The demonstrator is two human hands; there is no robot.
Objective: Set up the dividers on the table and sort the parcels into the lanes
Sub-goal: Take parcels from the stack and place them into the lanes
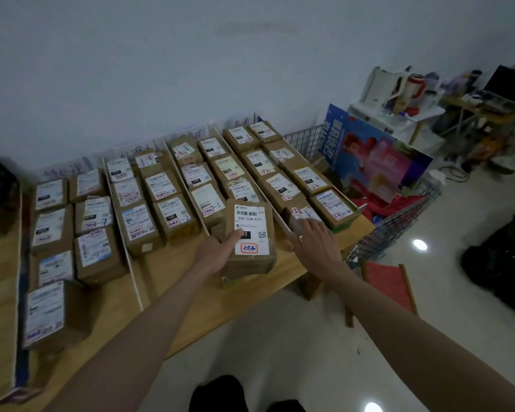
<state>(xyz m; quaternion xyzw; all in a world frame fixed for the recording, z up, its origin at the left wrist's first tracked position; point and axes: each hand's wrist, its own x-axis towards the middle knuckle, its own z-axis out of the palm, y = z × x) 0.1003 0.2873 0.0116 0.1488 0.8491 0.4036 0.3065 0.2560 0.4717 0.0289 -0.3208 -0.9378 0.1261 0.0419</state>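
Near the middle of the frame, the left hand (220, 252) is holding a labelled parcel (249, 237) at the near end of a lane, thumb pressing its label, probably lining it up behind the row. The right hand (312, 240), fingers spread flat, is steadying a white divider (280, 223) on the desk (191, 304).

Brown cardboard parcels (173, 217) carried white labels with black barcodes and red stamps. They sat on a light wooden table (191, 310), split by white dividers (131, 263). A blue and pink poster (378, 153) leaned in a grey wire basket (399, 221) beside a red stool (390, 283).
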